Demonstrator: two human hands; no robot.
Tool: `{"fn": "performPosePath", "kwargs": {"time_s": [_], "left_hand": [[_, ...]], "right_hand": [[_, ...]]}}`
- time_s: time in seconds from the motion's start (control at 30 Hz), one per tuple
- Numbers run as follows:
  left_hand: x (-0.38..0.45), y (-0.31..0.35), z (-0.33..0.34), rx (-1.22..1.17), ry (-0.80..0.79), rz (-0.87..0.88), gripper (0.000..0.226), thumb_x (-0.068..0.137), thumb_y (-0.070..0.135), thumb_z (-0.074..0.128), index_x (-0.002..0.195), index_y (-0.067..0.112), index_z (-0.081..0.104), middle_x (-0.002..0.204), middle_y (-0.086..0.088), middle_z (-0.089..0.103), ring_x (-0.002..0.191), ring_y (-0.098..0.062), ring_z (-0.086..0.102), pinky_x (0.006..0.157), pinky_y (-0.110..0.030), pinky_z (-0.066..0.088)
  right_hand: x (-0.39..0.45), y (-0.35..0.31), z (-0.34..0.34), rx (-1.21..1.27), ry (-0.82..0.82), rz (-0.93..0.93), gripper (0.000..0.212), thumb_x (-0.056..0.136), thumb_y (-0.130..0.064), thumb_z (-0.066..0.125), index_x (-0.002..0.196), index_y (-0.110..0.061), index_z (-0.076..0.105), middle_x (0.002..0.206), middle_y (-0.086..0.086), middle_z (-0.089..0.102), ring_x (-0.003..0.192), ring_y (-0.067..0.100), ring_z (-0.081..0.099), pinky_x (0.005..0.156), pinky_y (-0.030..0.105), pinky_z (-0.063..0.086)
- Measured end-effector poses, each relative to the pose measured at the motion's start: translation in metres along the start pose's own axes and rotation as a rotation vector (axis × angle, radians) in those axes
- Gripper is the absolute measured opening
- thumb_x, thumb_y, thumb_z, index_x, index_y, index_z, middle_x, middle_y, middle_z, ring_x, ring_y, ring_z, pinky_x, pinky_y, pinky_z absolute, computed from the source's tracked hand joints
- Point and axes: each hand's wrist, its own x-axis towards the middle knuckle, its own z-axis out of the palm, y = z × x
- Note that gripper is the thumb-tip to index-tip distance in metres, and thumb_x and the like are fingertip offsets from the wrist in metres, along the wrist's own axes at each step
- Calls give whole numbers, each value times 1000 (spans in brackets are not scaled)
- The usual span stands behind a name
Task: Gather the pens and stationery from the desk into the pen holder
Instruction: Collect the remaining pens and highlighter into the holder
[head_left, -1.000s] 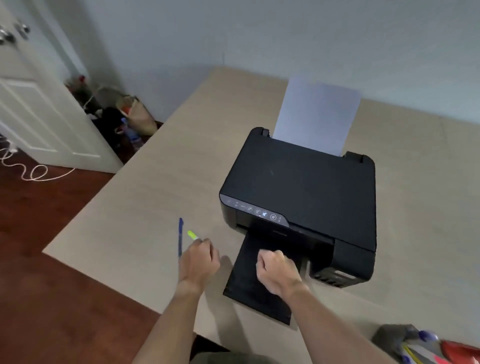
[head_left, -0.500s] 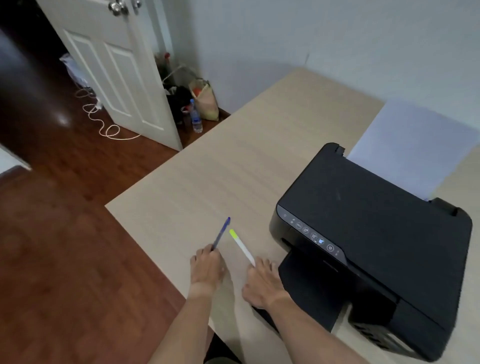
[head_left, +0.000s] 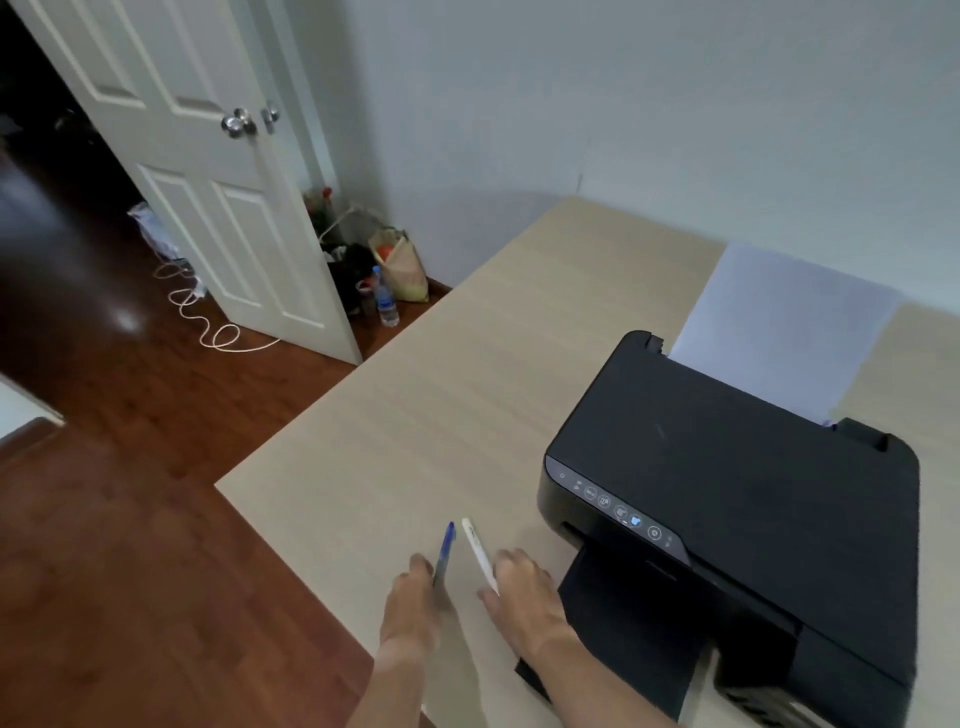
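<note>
A blue pen (head_left: 445, 552) sticks out forward from my left hand (head_left: 415, 597), whose fingers are closed around its lower end near the desk's front-left corner. A white pen (head_left: 479, 553) points the same way just to the right, its near end under the fingers of my right hand (head_left: 522, 590), which rests on the desk beside the printer's tray. The two pens lie almost parallel, a few centimetres apart. The pen holder is out of view.
A black printer (head_left: 727, 499) with white paper (head_left: 779, 327) in its rear feed takes up the right of the beige desk (head_left: 441, 405). Its output tray (head_left: 623, 639) juts toward me. Left of the desk are wooden floor, an open white door (head_left: 208, 182), bags and a bottle (head_left: 385, 297).
The view has swung left and up, off the stationery at the lower right. My left hand took the blue pen; my right hand left the printer tray and closed on the white pen.
</note>
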Motion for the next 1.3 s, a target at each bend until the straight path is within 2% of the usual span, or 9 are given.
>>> {"fn": "performPosePath", "kwargs": {"time_s": [0.2,0.47,0.57,0.7,0.77,0.87,0.97,1.07,1.3], "left_hand": [[-14,-11,-3,-11,-70,-102,22,84,17,59,91,14,39,102,-13,57,101,-35,62,84,-36,48],[-12,-9,-15,-2,-64,-88,7,91,18,51,89,19,45,116,-15,56,111,-34,58,90,-33,46],[-13,11,-22,28,-66,17,9,92,18,50,96,24,45,109,-12,52,109,-34,59,90,-33,46],[-10,37,-19,76,-189,210,33,79,4,49,74,36,46,93,-6,53,93,-31,63,75,-30,47],[-9,53,-10,114,-253,358,35,79,4,49,67,37,50,83,-1,55,80,-24,59,71,-27,45],[-17,77,5,184,-297,548,23,82,14,50,82,29,67,83,1,61,81,-17,58,73,-19,42],[-25,98,26,250,-344,692,27,81,16,52,94,32,70,89,5,60,84,-12,57,72,-8,36],[-37,126,45,331,-399,821,25,80,17,58,97,29,72,84,11,57,80,-6,53,75,-14,44],[-63,172,68,484,-547,895,12,79,27,61,79,39,60,92,8,58,82,-7,59,77,-21,50]], "right_hand": [[5,-8,25,-121,-23,138,34,90,-2,50,123,-9,41,126,12,58,117,28,56,96,37,44],[-2,1,4,-96,156,197,26,94,-13,39,114,-17,53,118,3,62,110,22,60,92,36,40],[-7,12,-10,-57,265,185,25,94,-19,36,113,-16,52,115,4,63,107,24,60,91,38,41],[-26,45,-21,67,354,175,25,91,-22,36,108,-14,53,107,4,64,99,26,62,89,38,44],[-46,70,-26,93,430,169,21,85,-18,35,92,-17,55,91,1,64,86,25,64,81,37,48],[-82,119,-27,56,578,184,11,74,-17,42,74,-23,52,70,-6,57,63,16,59,62,28,50],[-124,159,-28,110,577,129,13,83,-10,43,82,-17,54,79,-2,56,67,19,55,64,28,46],[-153,168,-25,93,595,83,16,90,-12,37,86,-18,52,80,0,54,66,20,50,65,25,38],[-208,200,-2,247,657,365,18,94,-23,34,88,-18,51,87,1,57,74,24,54,67,38,44]]}}
